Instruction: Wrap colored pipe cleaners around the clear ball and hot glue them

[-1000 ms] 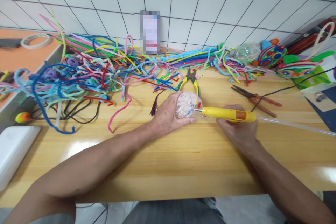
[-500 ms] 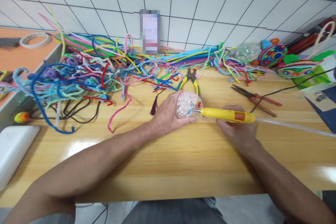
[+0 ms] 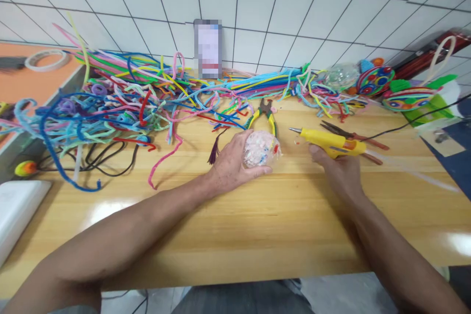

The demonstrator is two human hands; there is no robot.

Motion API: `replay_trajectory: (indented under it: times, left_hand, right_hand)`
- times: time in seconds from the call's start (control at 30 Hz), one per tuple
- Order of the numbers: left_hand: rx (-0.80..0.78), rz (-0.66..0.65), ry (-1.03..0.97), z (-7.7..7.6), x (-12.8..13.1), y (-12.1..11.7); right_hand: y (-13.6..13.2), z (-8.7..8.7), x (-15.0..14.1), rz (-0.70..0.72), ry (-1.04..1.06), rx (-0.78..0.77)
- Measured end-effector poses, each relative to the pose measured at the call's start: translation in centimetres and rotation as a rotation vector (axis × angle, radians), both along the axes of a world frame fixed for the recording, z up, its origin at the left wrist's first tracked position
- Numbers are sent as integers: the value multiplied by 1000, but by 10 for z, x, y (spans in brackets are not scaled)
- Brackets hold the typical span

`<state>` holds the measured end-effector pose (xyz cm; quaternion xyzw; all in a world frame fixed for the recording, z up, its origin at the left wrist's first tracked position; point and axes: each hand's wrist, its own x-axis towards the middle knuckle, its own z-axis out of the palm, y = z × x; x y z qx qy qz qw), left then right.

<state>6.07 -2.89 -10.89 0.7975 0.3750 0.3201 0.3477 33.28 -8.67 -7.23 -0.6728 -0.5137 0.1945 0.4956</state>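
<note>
My left hand [image 3: 230,164] is wrapped round a clear ball [image 3: 260,148] stuffed with pink, white and coloured bits, held just above the wooden table [image 3: 235,225]. My right hand [image 3: 336,169] grips a yellow glue gun [image 3: 329,140] whose metal tip points left, a short gap away from the ball. A clear glue stick [image 3: 412,169] trails out of the gun's back to the right.
A big tangle of coloured pipe cleaners [image 3: 121,95] runs along the tiled wall. Yellow-green pliers [image 3: 265,110] and red-handled pliers [image 3: 353,135] lie behind the hands. Finished colourful pieces [image 3: 379,81] sit at right, a white box [image 3: 16,213] at left, a phone [image 3: 208,49] against the wall.
My right hand pulled the glue gun back to the right, and its tip came away from the ball. My left hand kept the ball where it was.
</note>
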Motion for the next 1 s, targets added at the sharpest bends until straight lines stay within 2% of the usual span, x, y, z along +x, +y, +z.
replay_trajectory:
  times: [0.27,0.47,0.77,0.9,1.0]
  left_hand:
    - [52,82,-26,-5,-1,0]
    - [52,54,-5,-5,-3,0]
    - [85,33,-7,-6,-3,1]
    - [96,31,-5,-6,-3,1]
    - [92,30,-2,-5,-3,1]
  right_hand:
    - [-11,0,0,146,81,-107]
    - [-20,0,0,354,-157,-31]
    - [-22,-3,-3,427,-279,49]
    - [-24,-5,-7,412,-341,86]
    - [-25,-6,-6,397,-418,168]
